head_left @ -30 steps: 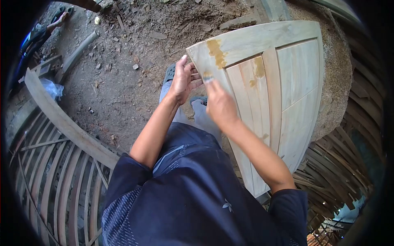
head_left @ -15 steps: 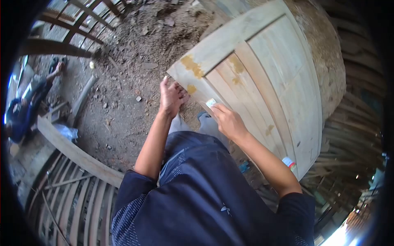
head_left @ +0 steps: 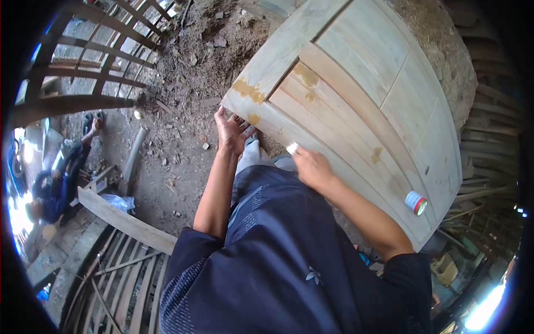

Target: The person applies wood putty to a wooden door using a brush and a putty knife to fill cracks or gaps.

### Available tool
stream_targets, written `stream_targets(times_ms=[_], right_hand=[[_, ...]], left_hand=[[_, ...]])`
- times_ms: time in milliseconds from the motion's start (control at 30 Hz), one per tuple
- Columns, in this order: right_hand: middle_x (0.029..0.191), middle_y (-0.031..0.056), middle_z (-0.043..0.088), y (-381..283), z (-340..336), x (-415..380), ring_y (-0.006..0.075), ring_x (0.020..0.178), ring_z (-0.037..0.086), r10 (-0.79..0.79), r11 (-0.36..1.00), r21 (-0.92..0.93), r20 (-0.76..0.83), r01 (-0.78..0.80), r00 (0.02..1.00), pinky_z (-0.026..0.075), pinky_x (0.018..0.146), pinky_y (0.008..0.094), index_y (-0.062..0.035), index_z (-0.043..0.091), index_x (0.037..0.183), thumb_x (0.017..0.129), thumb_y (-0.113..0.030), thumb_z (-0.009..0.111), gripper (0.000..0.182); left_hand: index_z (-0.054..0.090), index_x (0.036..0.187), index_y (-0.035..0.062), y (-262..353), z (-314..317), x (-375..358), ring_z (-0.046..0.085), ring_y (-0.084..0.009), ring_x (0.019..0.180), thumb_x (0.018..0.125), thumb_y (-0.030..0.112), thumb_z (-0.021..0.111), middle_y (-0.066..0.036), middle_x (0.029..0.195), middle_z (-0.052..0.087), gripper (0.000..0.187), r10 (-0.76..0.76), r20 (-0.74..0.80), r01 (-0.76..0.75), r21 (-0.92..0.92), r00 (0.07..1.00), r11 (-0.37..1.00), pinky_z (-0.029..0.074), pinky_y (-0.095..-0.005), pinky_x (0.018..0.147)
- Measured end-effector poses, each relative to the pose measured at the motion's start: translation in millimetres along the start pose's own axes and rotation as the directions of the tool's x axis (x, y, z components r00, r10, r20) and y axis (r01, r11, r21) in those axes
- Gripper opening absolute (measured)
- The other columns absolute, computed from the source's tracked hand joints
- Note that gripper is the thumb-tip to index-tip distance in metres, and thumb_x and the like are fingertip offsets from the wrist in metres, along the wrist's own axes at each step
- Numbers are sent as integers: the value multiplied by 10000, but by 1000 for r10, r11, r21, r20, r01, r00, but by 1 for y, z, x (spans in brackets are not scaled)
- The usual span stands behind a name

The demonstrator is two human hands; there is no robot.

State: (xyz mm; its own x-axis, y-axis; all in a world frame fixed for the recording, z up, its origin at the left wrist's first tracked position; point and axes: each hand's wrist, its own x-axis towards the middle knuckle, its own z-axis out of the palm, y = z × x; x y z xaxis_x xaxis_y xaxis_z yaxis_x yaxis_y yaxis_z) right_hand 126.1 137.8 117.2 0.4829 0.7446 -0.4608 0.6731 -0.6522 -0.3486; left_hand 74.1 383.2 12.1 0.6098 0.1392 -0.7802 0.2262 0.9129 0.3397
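A pale wooden panelled door [head_left: 356, 111] lies tilted in front of me, with yellowish-brown filler patches [head_left: 248, 91] near its close corner. My left hand [head_left: 231, 133] is at that corner, thumb against the tip and fingers curled at the edge, partly beneath it. Over the door's near edge, my right hand [head_left: 314, 168] pinches a small whitish flat piece [head_left: 292, 148]; its exact kind is too blurred to tell. A small tin [head_left: 416, 203] with a white and red label sits on the door, beyond my right forearm.
Wood shavings and debris cover the dirt ground [head_left: 167, 150]. At left are a slatted wooden frame [head_left: 105, 61], a plank [head_left: 125, 222] and a clear plastic bag [head_left: 119, 202]. Another person [head_left: 55, 183] sits at far left. More wooden slats [head_left: 128, 284] lie at lower left.
The view has shifted, bringing the tin fully into sight. My right hand with the whitish piece has slid slightly along the door's near edge, away from the filled corner. My left hand stays at the corner.
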Motion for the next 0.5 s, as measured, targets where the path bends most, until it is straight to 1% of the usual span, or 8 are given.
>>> stream_targets(times_ms=[67, 167, 233, 267, 333, 367, 433, 500], right_hand=[[1033, 170, 703, 14, -25, -46, 397, 975, 684, 21, 996, 82, 59, -25, 998, 560, 848, 479, -8, 711, 1000, 748, 38, 599, 280], [1165, 174, 716, 54, -45, -114, 329, 967, 718, 138, 958, 284, -339, -39, 931, 580, 873, 402, 1, 695, 1180, 873, 28, 589, 326], [1208, 159, 711, 72, -50, -159, 244, 958, 720, 450, 712, 690, -299, -135, 842, 593, 760, 346, -13, 668, 1278, 944, -32, 608, 340], [1208, 159, 711, 85, -44, -183, 244, 958, 720, 458, 708, 697, -331, -114, 825, 593, 760, 346, -13, 668, 1278, 944, -32, 608, 340], [1178, 123, 700, 103, -14, -230, 159, 884, 680, 752, 220, 956, -40, -193, 658, 558, 654, 285, 4, 606, 1362, 1000, -71, 594, 370], [1178, 123, 700, 102, 3, -245, 159, 884, 680, 760, 215, 964, -65, -155, 647, 558, 654, 285, 4, 606, 1362, 1000, -71, 594, 370], [1176, 114, 673, 99, 36, -269, 137, 843, 639, 866, -4, 961, -136, 278, 482, 515, 609, 266, 21, 559, 1403, 1021, -95, 574, 399], [1175, 118, 665, 100, 67, -290, 144, 841, 626, 893, -137, 882, -87, 451, 442, 509, 609, 264, 29, 555, 1405, 1019, -117, 578, 413]], left_hand=[[410, 1485, -37, 0, -9, 5, 490, -334, 1305, 897, 804, 314, -185, 1449, 488, 1031, -18, 40, 16, 63, 999, 998, 362, -522, 1130], [390, 1513, 15, -2, -1, 3, 481, -339, 1321, 880, 832, 325, -179, 1454, 487, 1036, -9, -7, 9, 13, 1000, 1000, 336, -557, 1143], [398, 1507, 19, -4, -2, -1, 479, -337, 1326, 874, 836, 333, -176, 1460, 484, 1036, 1, -22, 0, 53, 1000, 999, 336, -553, 1142], [406, 1502, 23, -6, -1, 0, 477, -335, 1332, 868, 841, 341, -172, 1466, 481, 1037, 18, -31, -16, 62, 999, 998, 337, -549, 1141], [358, 1532, 20, -7, 0, -1, 435, -349, 1392, 848, 816, 440, -174, 1536, 426, 1053, 15, -69, -13, 25, 997, 1000, 309, -542, 1167], [318, 1558, 20, -10, -2, 1, 411, -357, 1413, 856, 804, 438, -189, 1560, 391, 1059, 34, -90, -35, -10, 995, 999, 306, -539, 1171], [269, 1582, 7, -13, 12, -2, 365, -365, 1450, 870, 782, 440, -206, 1596, 337, 1067, 85, -153, -90, -24, 985, 996, 278, -538, 1189], [258, 1592, 33, -23, 27, -1, 286, -368, 1504, 887, 777, 412, -177, 1647, 268, 1037, 182, -295, -171, 62, 938, 983, 198, -552, 1224]])
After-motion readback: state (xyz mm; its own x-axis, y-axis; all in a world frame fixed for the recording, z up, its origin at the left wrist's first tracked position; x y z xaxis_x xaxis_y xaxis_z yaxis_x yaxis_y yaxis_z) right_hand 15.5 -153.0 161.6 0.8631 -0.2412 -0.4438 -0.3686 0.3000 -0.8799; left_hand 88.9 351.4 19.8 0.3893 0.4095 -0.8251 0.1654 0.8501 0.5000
